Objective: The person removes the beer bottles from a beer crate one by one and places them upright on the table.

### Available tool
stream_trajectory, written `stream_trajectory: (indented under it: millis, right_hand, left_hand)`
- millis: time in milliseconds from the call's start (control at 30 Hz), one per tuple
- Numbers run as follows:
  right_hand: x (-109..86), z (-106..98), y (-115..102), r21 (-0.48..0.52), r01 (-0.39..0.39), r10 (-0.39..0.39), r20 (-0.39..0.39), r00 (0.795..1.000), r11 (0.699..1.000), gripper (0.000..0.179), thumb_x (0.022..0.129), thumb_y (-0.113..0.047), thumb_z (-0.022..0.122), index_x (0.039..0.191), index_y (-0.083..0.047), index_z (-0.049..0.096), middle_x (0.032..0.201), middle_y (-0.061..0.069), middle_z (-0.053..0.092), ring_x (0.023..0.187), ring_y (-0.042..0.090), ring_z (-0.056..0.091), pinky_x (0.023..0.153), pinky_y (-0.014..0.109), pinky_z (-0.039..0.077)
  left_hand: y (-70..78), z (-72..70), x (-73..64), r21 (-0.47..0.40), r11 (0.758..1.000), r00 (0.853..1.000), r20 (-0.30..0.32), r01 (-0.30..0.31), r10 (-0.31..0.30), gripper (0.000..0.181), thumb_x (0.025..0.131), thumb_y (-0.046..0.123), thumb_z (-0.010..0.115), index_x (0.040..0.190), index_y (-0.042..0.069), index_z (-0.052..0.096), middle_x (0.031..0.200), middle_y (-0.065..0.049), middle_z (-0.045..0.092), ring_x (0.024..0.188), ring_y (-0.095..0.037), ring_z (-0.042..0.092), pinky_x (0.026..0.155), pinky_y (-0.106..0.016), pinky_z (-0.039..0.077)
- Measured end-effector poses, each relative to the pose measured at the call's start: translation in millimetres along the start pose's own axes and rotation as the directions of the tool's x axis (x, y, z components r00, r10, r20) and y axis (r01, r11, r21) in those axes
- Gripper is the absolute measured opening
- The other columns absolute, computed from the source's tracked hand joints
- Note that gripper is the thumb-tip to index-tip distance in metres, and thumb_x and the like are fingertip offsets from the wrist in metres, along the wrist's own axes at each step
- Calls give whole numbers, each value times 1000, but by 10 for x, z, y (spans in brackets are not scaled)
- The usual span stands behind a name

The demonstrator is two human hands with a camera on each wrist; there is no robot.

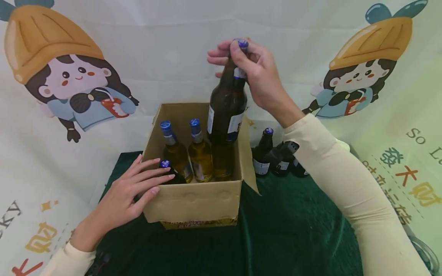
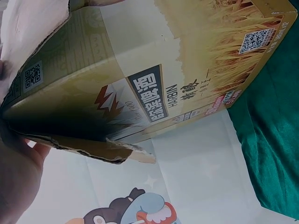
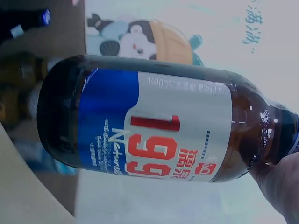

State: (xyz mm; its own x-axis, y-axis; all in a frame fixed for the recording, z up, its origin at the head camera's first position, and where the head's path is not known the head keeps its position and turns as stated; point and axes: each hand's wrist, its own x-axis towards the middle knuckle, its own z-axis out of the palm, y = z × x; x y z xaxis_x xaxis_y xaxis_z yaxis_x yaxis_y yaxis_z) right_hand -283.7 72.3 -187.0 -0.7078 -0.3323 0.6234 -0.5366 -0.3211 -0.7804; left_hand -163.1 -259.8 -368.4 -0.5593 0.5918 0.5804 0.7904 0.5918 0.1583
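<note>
My right hand grips a dark brown beer bottle by its neck, holding it upright above the right side of an open cardboard box. In the right wrist view the bottle's white and blue label shows. My left hand rests on the box's left front rim with fingers stretched over a dark bottle's cap. Two amber bottles with blue caps, one at the left and one mid-box, stand inside. Another amber bottle is partly hidden below the raised one.
Several dark bottles stand on the green cloth right of the box, partly covered by my sleeve. A box flap hangs outward on the right. Behind is a white backdrop with cartoon figures.
</note>
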Motion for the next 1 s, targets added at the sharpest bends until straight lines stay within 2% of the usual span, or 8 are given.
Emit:
stream_trajectory:
  millis: [167, 300, 467, 600, 800, 933, 1000]
  right_hand:
    - [16, -223, -305, -89, 18, -21, -39, 999, 996, 24, 105, -5, 45, 114, 3, 66, 108, 8, 77, 105, 21, 74, 95, 41, 59]
    - [-82, -435, -377, -158, 16, -26, -59, 998, 987, 23, 105, -7, 48, 112, 1, 68, 106, 7, 77, 104, 23, 74, 92, 37, 61]
    - [-289, -675, -295, -176, -31, 18, -78, 997, 984, 22, 104, -10, 50, 111, 3, 67, 105, 7, 77, 103, 20, 74, 88, 35, 62]
    - [-499, -867, -194, -151, -70, 58, -86, 995, 986, 24, 104, -13, 51, 112, 5, 65, 106, 9, 77, 104, 19, 74, 87, 33, 62]
    - [-874, -1136, -23, -172, -95, 77, -111, 991, 981, 26, 104, -14, 53, 115, 6, 66, 108, 7, 78, 106, 17, 74, 89, 31, 61]
    - [-1165, -1307, 101, -236, -132, 105, -124, 987, 963, 27, 104, -13, 53, 119, 6, 65, 109, 3, 78, 104, 14, 74, 94, 24, 58]
    - [-1326, -1390, 150, -303, -174, 137, -140, 981, 937, 28, 105, -16, 52, 121, 4, 65, 110, -1, 78, 103, 11, 74, 96, 20, 55]
  left_hand:
    - [-8, -7, 50, -6, 1000, 1000, -18, -15, 15, 35, 104, 24, 53, 137, 23, 65, 137, -5, 67, 142, -29, 47, 131, -46, 9]
    - [-1, -3, 65, -2, 1000, 1000, -17, -13, 13, 35, 103, 25, 55, 137, 23, 65, 137, -5, 67, 143, -27, 46, 131, -46, 10]
    - [17, -6, 32, -2, 1000, 1000, -19, -5, 5, 35, 103, 25, 55, 136, 23, 66, 135, -5, 68, 142, -28, 47, 131, -46, 11]
    - [23, -17, 24, -5, 1000, 1000, -12, 2, -3, 36, 102, 24, 56, 137, 23, 65, 135, -5, 68, 144, -25, 46, 131, -46, 10]
    - [15, -28, 30, -1, 1000, 999, 36, 29, -29, 40, 99, 18, 61, 138, 24, 64, 138, -4, 66, 143, -26, 45, 131, -45, 9]
    - [17, -25, 25, 1, 998, 996, 74, 58, -57, 45, 96, 13, 64, 139, 26, 63, 140, -4, 65, 144, -26, 44, 131, -45, 8]
    - [22, -21, 22, 0, 998, 994, 86, 70, -69, 46, 95, 12, 64, 139, 26, 63, 140, -3, 64, 144, -26, 43, 131, -44, 7]
